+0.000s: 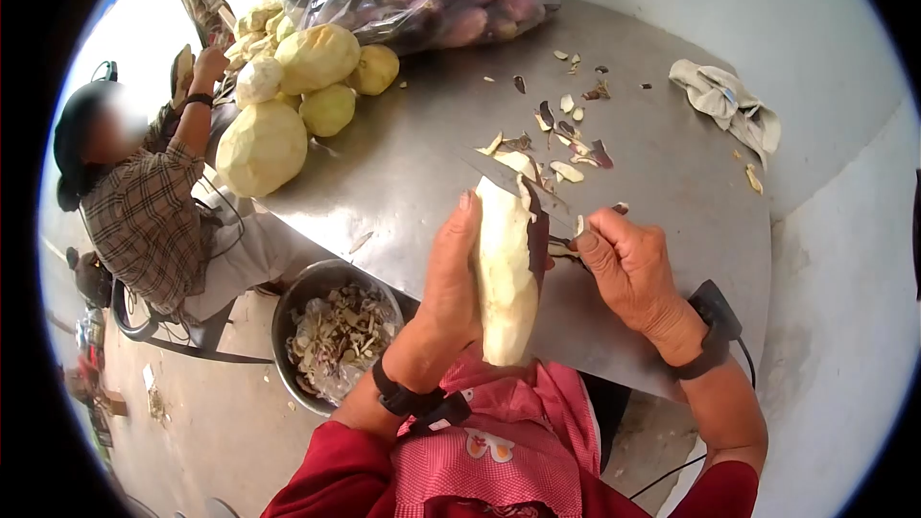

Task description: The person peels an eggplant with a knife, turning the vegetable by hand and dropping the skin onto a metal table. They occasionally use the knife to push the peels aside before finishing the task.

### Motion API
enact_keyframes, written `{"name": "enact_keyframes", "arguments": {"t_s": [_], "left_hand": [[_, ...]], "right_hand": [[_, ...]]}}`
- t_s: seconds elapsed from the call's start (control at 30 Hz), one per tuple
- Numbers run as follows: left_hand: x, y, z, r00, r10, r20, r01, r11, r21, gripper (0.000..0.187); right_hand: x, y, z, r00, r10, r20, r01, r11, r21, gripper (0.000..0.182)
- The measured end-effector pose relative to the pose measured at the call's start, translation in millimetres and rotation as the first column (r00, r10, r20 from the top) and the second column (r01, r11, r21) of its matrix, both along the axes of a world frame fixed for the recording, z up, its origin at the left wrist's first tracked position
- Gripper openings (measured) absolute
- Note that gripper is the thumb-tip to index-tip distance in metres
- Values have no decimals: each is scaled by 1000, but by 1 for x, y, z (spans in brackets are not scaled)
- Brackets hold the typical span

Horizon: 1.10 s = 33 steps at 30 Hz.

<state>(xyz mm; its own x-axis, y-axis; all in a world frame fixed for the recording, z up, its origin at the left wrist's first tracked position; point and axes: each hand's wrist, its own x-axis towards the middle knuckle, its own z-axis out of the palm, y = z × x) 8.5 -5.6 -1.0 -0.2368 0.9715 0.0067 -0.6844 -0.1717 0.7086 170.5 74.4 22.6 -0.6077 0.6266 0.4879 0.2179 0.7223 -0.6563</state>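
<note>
My left hand (449,273) is wrapped round a large, mostly peeled sweet potato (504,278), held upright over the table's near edge. Its flesh is pale cream; a strip of dark purple skin remains along its right side near the top. In my right hand (628,264) is a knife (554,202), its thin blade lying across the upper part of the root. The fingers are closed and hide most of the handle. Peel scraps (566,139) lie scattered on the metal table beyond both hands.
Peeled roots (261,149) are piled at the table's left edge. Behind them lies a clear bag of purple-skinned roots (460,5). A metal bowl of peelings (336,331) stands below on the left. A cloth (726,104) lies far right, beside the wall. Another person (144,206) sits at left.
</note>
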Motion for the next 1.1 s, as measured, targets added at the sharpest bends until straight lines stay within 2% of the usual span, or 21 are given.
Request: {"name": "enact_keyframes", "arguments": {"t_s": [0.1,0.13,0.17,0.2,0.27,0.3,0.37,0.43,0.5,0.57,0.6,0.63,0.7,0.77,0.8,0.9,0.97,1.1], "left_hand": [[-2,-3,-1,999,-1,-36,1,1000,5,55],[-2,-4,0,999,-2,-44,1,1000,-7,56],[-1,-3,3,1000,-9,24,9,1000,-21,57],[-1,-4,5,997,-46,56,45,999,19,57],[-1,-5,6,996,-67,62,66,998,21,57],[-2,-4,6,996,-63,63,61,998,23,57],[-6,-2,5,976,-108,187,96,993,74,60],[-8,-2,5,978,-99,185,87,993,74,59],[-6,-2,7,978,-95,183,83,994,73,59],[-2,-3,10,982,-42,184,51,998,-46,58],[-3,-3,10,982,-42,182,51,998,-48,58],[-5,-4,8,986,-87,143,91,995,-28,59],[-2,-4,8,986,-133,102,135,991,-7,59],[6,-2,12,998,-11,56,12,1000,-1,60],[7,-3,12,998,-13,55,13,1000,0,60],[5,-6,10,997,-40,64,39,999,30,57],[-3,-6,3,994,-106,-5,106,989,105,55],[0,-8,0,994,-16,-112,33,987,158,53]], "right_hand": [[-1,0,0,1000,3,5,-3,1000,17,30],[-2,3,-4,996,-75,42,72,995,63,32],[-2,7,-8,985,-155,74,146,983,113,33],[-2,11,-10,985,-156,72,147,983,114,33],[-2,18,-12,983,-184,-7,183,979,-90,37],[-1,19,-12,983,-184,-25,181,978,-106,39],[-1,14,-7,987,-145,-70,133,980,-149,39],[0,10,-1,986,-116,-119,92,978,-188,39],[3,7,2,993,-88,-74,77,987,-143,37],[4,4,0,996,-59,-62,51,992,-117,35],[4,2,-1,998,-30,-47,26,996,-91,33],[4,0,-1,998,-31,-49,26,995,-94,33],[3,-3,1,1000,24,-17,-24,1000,16,31],[3,-2,3,999,33,-24,-32,998,46,30],[3,-3,4,999,46,-28,-44,996,74,30],[3,-3,4,998,42,-36,-40,998,58,30],[4,-3,6,998,55,-22,-53,997,55,30],[6,-3,8,994,106,-21,-106,994,-10,31]]}}
